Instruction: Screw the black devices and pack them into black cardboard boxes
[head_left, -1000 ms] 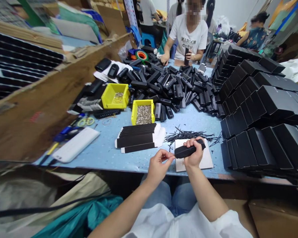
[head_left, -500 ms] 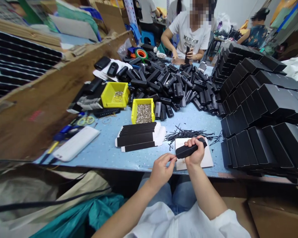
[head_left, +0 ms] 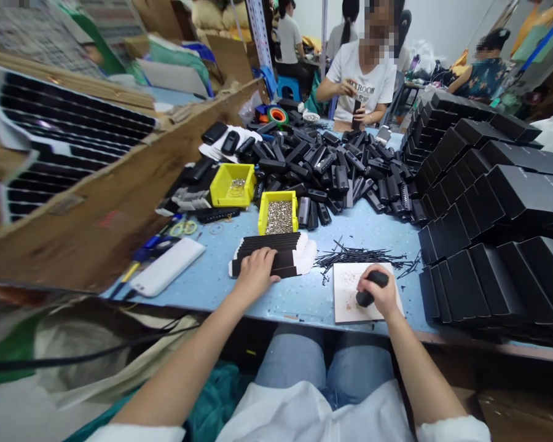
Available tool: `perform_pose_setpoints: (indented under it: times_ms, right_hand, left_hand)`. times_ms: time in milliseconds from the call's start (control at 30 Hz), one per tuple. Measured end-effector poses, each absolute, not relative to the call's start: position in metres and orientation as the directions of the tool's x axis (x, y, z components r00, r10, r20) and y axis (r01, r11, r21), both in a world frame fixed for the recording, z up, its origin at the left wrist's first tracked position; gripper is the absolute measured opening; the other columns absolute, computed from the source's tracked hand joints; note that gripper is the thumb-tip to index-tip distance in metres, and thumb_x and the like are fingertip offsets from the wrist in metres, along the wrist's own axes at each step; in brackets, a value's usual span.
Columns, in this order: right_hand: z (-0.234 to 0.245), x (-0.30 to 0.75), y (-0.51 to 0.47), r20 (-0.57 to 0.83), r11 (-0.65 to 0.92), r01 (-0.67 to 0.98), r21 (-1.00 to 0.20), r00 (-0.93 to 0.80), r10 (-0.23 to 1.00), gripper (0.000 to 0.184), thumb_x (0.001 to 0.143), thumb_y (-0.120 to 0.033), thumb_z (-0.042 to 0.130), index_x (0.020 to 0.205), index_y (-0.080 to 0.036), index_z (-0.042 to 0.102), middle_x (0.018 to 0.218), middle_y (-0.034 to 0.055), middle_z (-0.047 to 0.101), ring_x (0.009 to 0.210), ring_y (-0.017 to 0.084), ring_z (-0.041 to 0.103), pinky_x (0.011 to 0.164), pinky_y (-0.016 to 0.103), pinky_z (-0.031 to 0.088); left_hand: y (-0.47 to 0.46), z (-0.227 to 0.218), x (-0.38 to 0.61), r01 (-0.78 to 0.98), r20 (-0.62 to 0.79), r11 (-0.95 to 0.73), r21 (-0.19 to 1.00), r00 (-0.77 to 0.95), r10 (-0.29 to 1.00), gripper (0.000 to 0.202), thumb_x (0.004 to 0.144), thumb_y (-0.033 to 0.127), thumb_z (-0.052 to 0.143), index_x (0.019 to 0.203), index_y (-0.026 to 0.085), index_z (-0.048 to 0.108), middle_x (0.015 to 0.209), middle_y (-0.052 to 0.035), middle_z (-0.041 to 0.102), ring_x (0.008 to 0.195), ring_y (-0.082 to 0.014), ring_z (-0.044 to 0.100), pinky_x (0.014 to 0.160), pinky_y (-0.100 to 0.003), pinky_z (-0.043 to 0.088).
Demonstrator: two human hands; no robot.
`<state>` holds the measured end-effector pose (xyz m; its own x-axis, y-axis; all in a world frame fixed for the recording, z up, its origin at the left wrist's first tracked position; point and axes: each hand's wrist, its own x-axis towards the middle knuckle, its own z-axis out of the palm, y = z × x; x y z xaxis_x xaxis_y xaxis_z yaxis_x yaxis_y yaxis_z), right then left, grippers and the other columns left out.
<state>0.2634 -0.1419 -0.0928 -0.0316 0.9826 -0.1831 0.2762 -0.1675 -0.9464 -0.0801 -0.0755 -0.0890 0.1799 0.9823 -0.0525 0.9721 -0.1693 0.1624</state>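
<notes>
My right hand (head_left: pixel 381 294) grips a black elongated plastic part (head_left: pixel 371 287), resting it on a white card (head_left: pixel 350 293) near the table's front edge. My left hand (head_left: pixel 257 271) lies flat on a fanned stack of flat black-and-white box blanks (head_left: pixel 281 252), fingers spread over their front end. Thin black ties (head_left: pixel 359 253) are scattered just behind the card. A yellow bin of small metal screws (head_left: pixel 279 212) stands behind the blanks.
A big pile of black plastic parts (head_left: pixel 332 169) covers the table's middle. Rows of folded black boxes (head_left: pixel 488 202) fill the right. A second yellow bin (head_left: pixel 233 184), a white slab (head_left: pixel 167 267) and scissors (head_left: pixel 183 228) lie left. A person (head_left: pixel 364 80) sits across, holding a black part.
My left hand left the black part and moved left onto the box blanks. My right hand lowered the part onto the white card. The view shifted slightly.
</notes>
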Motion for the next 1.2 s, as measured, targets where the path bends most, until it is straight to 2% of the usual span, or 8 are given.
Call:
perform_pose_setpoints:
  times_ms: [133, 267, 367, 500, 667, 900, 1000, 1200]
  right_hand:
    - [-0.069, 0.240, -0.147, -0.211, -0.156, 0.382, -0.911, -0.107, 0.972, 0.051, 0.073, -0.044, 0.051, 0.103, -0.004, 0.061, 0.095, 0.0049, 0.054, 0.084, -0.011, 0.048, 0.080, -0.002, 0.043]
    - [-0.038, 0.194, -0.156, 0.190, 0.235, 0.506, -0.830, -0.141, 0.972, 0.048, 0.076, -0.045, 0.052, 0.115, -0.020, 0.064, 0.116, 0.0018, 0.048, 0.107, -0.013, 0.044, 0.098, -0.006, 0.040]
    - [-0.029, 0.178, -0.159, 0.338, 0.379, 0.573, -0.727, -0.182, 0.923, 0.044, 0.078, -0.047, 0.049, 0.115, -0.027, 0.064, 0.121, -0.0003, 0.044, 0.098, -0.014, 0.041, 0.090, -0.006, 0.040]
    - [-0.040, 0.192, -0.166, 0.207, 0.452, 0.575, -0.682, -0.441, 0.874, 0.034, 0.076, -0.042, 0.051, 0.097, -0.023, 0.068, 0.118, -0.0027, 0.045, 0.092, -0.015, 0.040, 0.083, -0.006, 0.036]
    - [-0.057, 0.205, -0.177, 0.021, 0.312, 0.531, -0.788, -0.484, 0.875, 0.033, 0.075, -0.040, 0.051, 0.094, -0.018, 0.068, 0.115, -0.0033, 0.048, 0.094, -0.016, 0.043, 0.082, -0.007, 0.035]
    - [-0.060, 0.205, -0.165, -0.274, -0.262, 0.079, -0.962, -0.263, 0.925, 0.070, 0.075, -0.060, 0.050, 0.112, -0.001, 0.050, 0.102, 0.0071, 0.053, 0.078, -0.012, 0.047, 0.077, -0.001, 0.042]
    - [-0.062, 0.202, -0.163, -0.343, -0.336, 0.074, -0.939, -0.288, 0.894, 0.079, 0.070, -0.061, 0.056, 0.121, -0.002, 0.046, 0.107, 0.0079, 0.052, 0.081, -0.011, 0.049, 0.076, -0.002, 0.042]
    - [-0.049, 0.217, -0.161, -0.127, -0.017, 0.274, -0.962, -0.392, 0.911, 0.059, 0.071, -0.053, 0.058, 0.107, -0.006, 0.063, 0.119, 0.0050, 0.048, 0.114, -0.008, 0.051, 0.111, -0.002, 0.043]
  left_hand:
    - [-0.077, -0.049, -0.068, 0.944, -0.225, -0.141, 0.297, 0.213, 0.951, 0.027, 0.077, 0.032, 0.064, 0.095, 0.012, 0.061, 0.102, -0.0158, 0.062, 0.095, -0.0306, 0.057, 0.085, -0.039, 0.043]
    - [-0.117, -0.017, -0.028, 0.596, -0.186, -0.169, 0.785, 0.487, 0.853, 0.038, 0.089, 0.038, 0.048, 0.120, 0.019, 0.059, 0.115, -0.0104, 0.063, 0.106, -0.0259, 0.059, 0.093, -0.035, 0.044]
    - [-0.149, -0.023, -0.008, 0.323, -0.155, -0.018, 0.946, 0.501, 0.851, 0.040, 0.086, 0.038, 0.052, 0.121, 0.018, 0.056, 0.117, -0.0108, 0.061, 0.112, -0.0264, 0.057, 0.098, -0.036, 0.043]
    - [-0.173, -0.053, -0.009, 0.179, -0.231, 0.154, 0.972, 0.581, 0.780, 0.078, 0.063, 0.039, 0.077, 0.129, 0.019, 0.039, 0.115, -0.0114, 0.060, 0.101, -0.0259, 0.060, 0.086, -0.037, 0.049]
    - [-0.180, -0.053, -0.023, 0.454, -0.298, 0.114, 0.884, 0.358, 0.885, 0.123, 0.057, 0.038, 0.085, 0.148, 0.026, 0.003, 0.119, -0.0118, 0.060, 0.110, -0.0288, 0.057, 0.095, -0.042, 0.044]
    - [-0.179, -0.028, -0.019, 0.448, -0.015, -0.321, 0.834, 0.599, 0.800, 0.027, 0.093, 0.030, 0.045, 0.119, 0.022, 0.045, 0.128, -0.0108, 0.050, 0.115, -0.0229, 0.052, 0.101, -0.040, 0.039]
    - [-0.180, -0.030, -0.004, 0.419, -0.046, -0.252, 0.872, 0.584, 0.810, 0.052, 0.081, 0.034, 0.064, 0.122, 0.021, 0.033, 0.123, -0.0108, 0.049, 0.109, -0.0242, 0.054, 0.095, -0.041, 0.044]
    - [-0.180, -0.030, 0.023, 0.438, -0.191, -0.003, 0.899, 0.399, 0.897, 0.093, 0.073, 0.037, 0.071, 0.140, 0.020, 0.009, 0.140, -0.0184, 0.037, 0.126, -0.0295, 0.046, 0.106, -0.046, 0.035]
